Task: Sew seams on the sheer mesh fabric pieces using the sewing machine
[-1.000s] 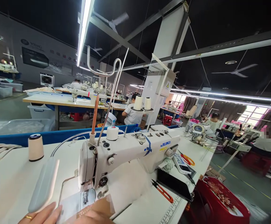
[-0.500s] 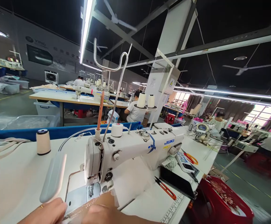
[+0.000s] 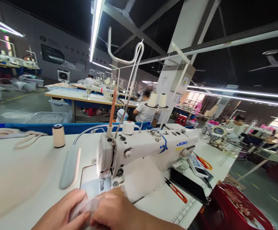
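Note:
My left hand (image 3: pixel 65 209) is closed, its thumb and fingers pinching a thin, whitish, see-through fabric (image 3: pixel 84 207). Close beside it, my right hand (image 3: pixel 116 207) is closed on the same fabric, with its fingertips partly hidden. Both hands are at the near edge of the bed of a white sewing machine (image 3: pixel 148 143), just in front of its needle area (image 3: pixel 105 182). A brown piece of material (image 3: pixel 118 191) shows behind my right hand, next to the presser foot. The lower part of the fabric is out of view.
A cream thread cone (image 3: pixel 58 136) stands on the left of the table, behind a grey lamp-like bar (image 3: pixel 68 167). To the right lie orange thread snips (image 3: pixel 177 191), a black phone (image 3: pixel 189 186) and orange-handled scissors (image 3: pixel 204 163). A red stool (image 3: pixel 239 207) stands beside the table.
My hands have come closer together, and the whitish fabric now bunches up between them. The view has swung a little to the left.

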Action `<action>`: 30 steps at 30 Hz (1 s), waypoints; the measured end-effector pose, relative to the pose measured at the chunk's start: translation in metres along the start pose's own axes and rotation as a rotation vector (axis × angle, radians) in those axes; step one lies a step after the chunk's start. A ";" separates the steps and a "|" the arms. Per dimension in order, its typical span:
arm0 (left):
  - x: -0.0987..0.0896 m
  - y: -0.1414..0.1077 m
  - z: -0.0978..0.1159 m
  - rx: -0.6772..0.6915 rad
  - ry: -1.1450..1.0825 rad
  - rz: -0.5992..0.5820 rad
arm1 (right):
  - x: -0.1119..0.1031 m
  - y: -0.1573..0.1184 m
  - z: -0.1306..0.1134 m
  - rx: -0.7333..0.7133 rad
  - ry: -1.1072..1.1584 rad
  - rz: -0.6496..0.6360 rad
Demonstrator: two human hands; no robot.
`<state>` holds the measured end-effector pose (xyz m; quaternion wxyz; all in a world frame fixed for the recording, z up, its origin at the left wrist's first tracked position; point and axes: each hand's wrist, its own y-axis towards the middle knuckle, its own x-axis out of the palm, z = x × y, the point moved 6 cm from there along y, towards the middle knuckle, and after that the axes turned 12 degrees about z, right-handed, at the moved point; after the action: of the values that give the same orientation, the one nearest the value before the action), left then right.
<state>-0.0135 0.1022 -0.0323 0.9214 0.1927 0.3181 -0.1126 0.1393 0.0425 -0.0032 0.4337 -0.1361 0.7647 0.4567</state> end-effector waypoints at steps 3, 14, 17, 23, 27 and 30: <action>-0.010 -0.003 0.028 -0.226 -0.174 -0.129 | -0.013 -0.006 0.000 0.173 0.038 0.151; -0.015 -0.013 0.057 -0.396 -0.344 -0.396 | -0.027 -0.013 0.004 0.563 0.478 0.124; -0.018 -0.010 0.056 -0.371 -0.293 -0.272 | -0.024 -0.014 0.002 0.565 0.491 0.118; -0.006 -0.012 0.048 -0.532 -0.474 -0.219 | -0.022 -0.020 0.011 0.708 0.470 0.123; -0.003 -0.013 0.047 -0.533 -0.488 -0.208 | -0.021 -0.020 0.012 0.747 0.529 0.123; 0.000 -0.016 0.051 -0.527 -0.478 -0.231 | -0.021 -0.019 0.010 0.741 0.564 0.115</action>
<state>0.0087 0.0663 0.0005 0.9689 -0.1198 0.1316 -0.1718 0.1684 0.0361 -0.0001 0.2023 -0.0482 0.9705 0.1216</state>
